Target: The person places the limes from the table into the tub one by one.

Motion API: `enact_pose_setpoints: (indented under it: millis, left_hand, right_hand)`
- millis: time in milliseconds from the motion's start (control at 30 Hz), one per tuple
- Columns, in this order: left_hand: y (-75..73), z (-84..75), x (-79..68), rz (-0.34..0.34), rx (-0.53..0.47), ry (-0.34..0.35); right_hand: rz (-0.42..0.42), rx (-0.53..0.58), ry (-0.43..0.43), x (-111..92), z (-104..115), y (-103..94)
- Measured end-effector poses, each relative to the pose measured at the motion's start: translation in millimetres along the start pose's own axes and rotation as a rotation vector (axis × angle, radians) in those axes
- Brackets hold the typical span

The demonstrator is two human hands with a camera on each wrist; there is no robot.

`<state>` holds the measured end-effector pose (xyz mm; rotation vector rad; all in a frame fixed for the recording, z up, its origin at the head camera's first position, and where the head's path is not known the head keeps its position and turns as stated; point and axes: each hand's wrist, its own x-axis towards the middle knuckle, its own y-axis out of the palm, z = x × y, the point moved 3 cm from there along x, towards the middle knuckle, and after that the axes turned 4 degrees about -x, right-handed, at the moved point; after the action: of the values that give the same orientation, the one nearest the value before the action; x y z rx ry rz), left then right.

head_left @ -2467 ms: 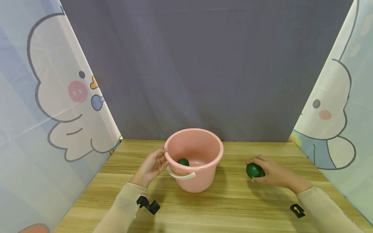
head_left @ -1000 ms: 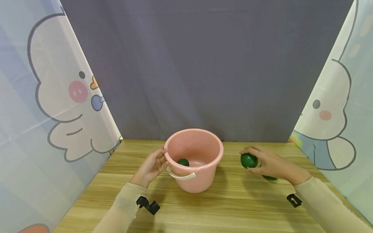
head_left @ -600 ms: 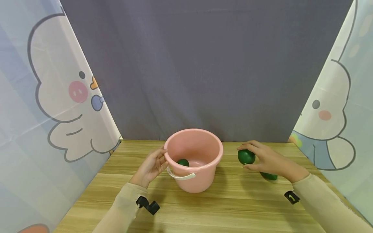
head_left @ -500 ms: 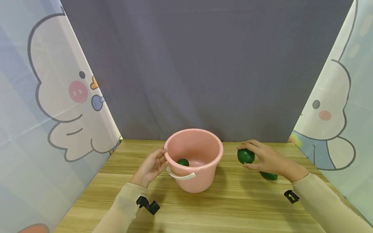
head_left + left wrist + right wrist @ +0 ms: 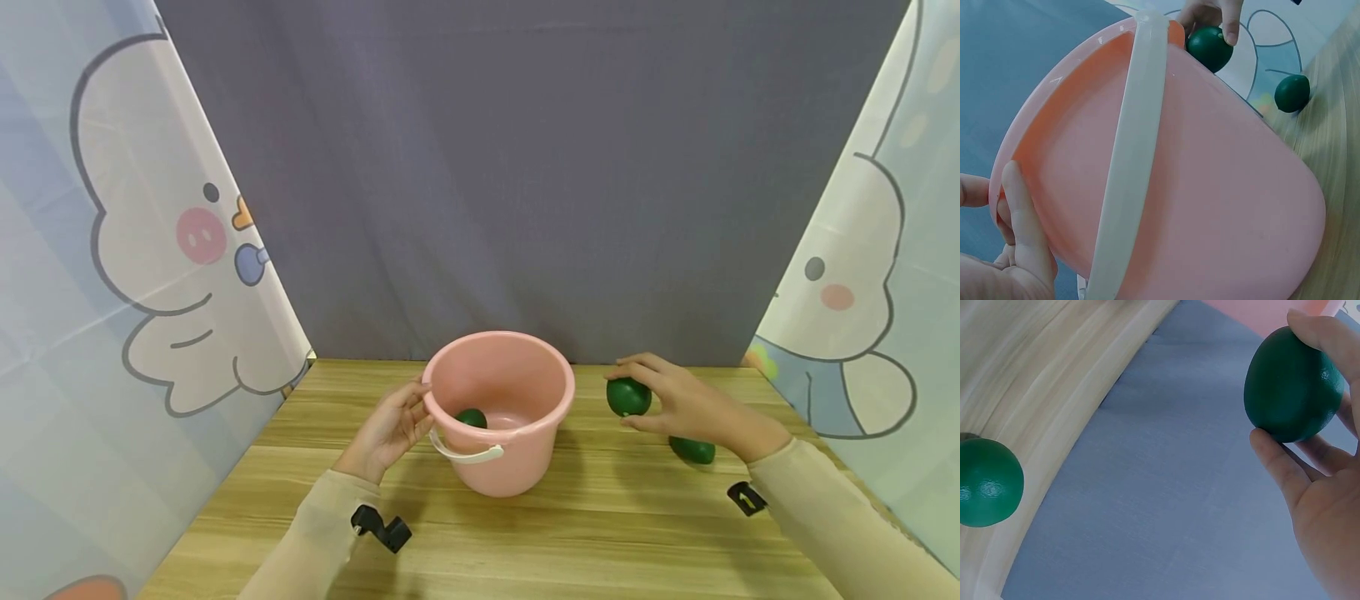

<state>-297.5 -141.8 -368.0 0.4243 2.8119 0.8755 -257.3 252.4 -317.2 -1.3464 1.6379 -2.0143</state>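
Note:
A pink bucket [image 5: 498, 462] with a white handle [image 5: 468, 455] stands mid-table. My left hand [image 5: 392, 429] pinches its rim at the left side, thumb and fingers on either side of the edge in the left wrist view. Inside the bucket lies a dark green lime [image 5: 472, 417], partly hidden by the near rim. To the right, my right hand [image 5: 678, 404] holds another glossy green lime [image 5: 628, 397] between thumb and fingers, raised above the table. A further lime [image 5: 693, 450] rests on the table below that hand, partly covered by it.
The wooden table [image 5: 525, 550] ends at the back against a grey cloth [image 5: 525, 183]. Printed curtains [image 5: 150, 250] hang along both sides. Black wrist mounts [image 5: 382, 528] sit on both sleeves.
My right hand has lifted a lime off the table and moved it left and up, uncovering another lime beneath. The left hand and bucket have stayed in place.

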Motion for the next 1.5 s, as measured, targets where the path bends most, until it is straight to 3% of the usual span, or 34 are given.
enact_pose_setpoints:
  millis: [333,667,1500]
  left_hand:
    - [-0.6,0.3,0.2,-0.016,-0.009,0.006]
    - [-1.6,-0.2,-0.8,0.038,0.014,0.022]
    - [-0.6,-0.1,0.4,0.002,0.031,0.005]
  right_hand:
    - [0.042,0.010,0.029,5.7,0.1,-0.2]
    - [0.022,0.009,0.008,11.6,2.9,-3.1]
    - [0.069,0.032,0.055,29.9,6.6,-10.9]
